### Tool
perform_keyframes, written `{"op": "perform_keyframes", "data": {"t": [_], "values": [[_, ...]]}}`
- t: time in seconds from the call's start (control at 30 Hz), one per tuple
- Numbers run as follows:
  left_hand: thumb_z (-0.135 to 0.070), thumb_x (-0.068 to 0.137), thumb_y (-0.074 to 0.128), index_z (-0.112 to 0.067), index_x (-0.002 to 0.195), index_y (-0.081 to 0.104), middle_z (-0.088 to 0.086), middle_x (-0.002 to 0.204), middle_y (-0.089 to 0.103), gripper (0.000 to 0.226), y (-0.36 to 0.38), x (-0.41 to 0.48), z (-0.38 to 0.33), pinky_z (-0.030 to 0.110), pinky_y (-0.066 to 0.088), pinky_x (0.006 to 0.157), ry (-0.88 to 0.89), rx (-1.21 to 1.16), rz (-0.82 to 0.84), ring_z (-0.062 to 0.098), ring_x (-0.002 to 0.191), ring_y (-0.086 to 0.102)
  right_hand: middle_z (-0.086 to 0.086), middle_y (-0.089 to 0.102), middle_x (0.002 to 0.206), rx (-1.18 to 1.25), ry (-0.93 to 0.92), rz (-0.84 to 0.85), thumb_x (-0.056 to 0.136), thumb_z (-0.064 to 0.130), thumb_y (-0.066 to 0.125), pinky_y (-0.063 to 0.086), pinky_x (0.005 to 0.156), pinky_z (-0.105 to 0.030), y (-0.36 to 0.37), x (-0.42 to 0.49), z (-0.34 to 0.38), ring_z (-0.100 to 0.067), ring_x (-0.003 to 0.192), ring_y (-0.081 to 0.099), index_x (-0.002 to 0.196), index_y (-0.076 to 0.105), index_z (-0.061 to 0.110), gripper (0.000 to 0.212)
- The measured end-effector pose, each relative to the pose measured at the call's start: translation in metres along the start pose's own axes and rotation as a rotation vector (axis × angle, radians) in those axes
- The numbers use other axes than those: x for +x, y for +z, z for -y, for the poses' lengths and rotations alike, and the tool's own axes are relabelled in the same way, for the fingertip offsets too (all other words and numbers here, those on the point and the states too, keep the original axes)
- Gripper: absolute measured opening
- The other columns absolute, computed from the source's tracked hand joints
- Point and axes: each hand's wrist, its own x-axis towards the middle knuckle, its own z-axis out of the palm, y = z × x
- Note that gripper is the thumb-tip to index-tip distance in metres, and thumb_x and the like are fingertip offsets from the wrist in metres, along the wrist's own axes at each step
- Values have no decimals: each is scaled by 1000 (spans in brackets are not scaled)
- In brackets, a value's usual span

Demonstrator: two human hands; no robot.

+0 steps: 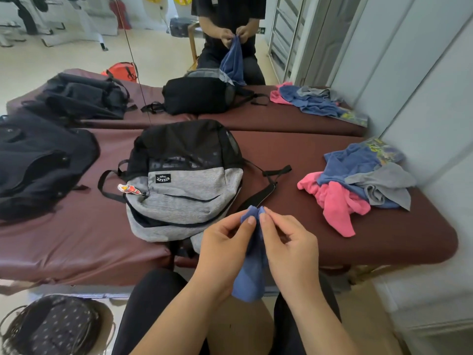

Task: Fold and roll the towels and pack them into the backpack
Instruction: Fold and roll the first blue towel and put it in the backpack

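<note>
The left hand (225,242) and right hand (289,242) each pinch a top corner of the blue towel (249,283), hanging at six o'clock. A loose pinch could drop it. The backpack (184,185) sits at eleven o'clock.

Left hand (225,242) and right hand (289,242) each pinch a top corner of a blue towel (249,283), corners touching, the towel hanging between the wrists over the lap. Grey-and-black backpack (184,185) lies flat on the maroon bench (307,234) just beyond the hands, with its straps trailing right and a red charm (129,188) on its left side. A loose towel pile (358,185) of pink, blue and grey sits at the bench's right end, well apart from the backpack. Dark bags (38,162) lie at the left end. A mirror (76,42) behind reflects the scene. A wire basket (51,326) is on the floor, lower left.
</note>
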Motion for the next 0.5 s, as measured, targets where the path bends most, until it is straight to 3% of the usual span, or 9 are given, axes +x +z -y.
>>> {"op": "perform_keyframes", "data": {"t": [0.13,0.23,0.33,0.43,0.5], "values": [[-25,101,63,-31,115,78,3,111,78,21,3,1,0,44,53,102,9,61,70,20,114,71,6,78,94,33,1,34,95,9,72,56,79,-18,0,0,2,-8,92,74,99,83,20,15],[-28,102,62,-39,112,77,-7,111,74,21,3,2,-5,33,52,93,68,161,99,15,110,68,-3,75,86,78,54,76,102,13,61,58,74,-27,-3,0,8,-16,84,73,83,80,18,27],[-21,96,70,-43,98,77,-15,103,67,24,5,0,-9,21,52,91,173,279,124,3,109,63,-15,76,91,281,259,162,107,17,51,61,82,-42,-9,0,17,-26,92,75,89,78,11,33],[-7,95,68,-31,105,77,-11,111,69,28,5,4,-8,15,50,89,277,359,76,0,109,65,-10,80,100,446,407,263,109,22,45,63,85,-35,-17,8,25,-21,100,77,106,78,13,34],[-6,100,61,-24,111,77,-9,108,76,27,3,8,-13,18,52,90,267,355,106,1,106,69,-2,80,102,331,372,270,108,24,48,63,84,-31,-23,16,23,-14,101,75,108,77,18,30]]}}
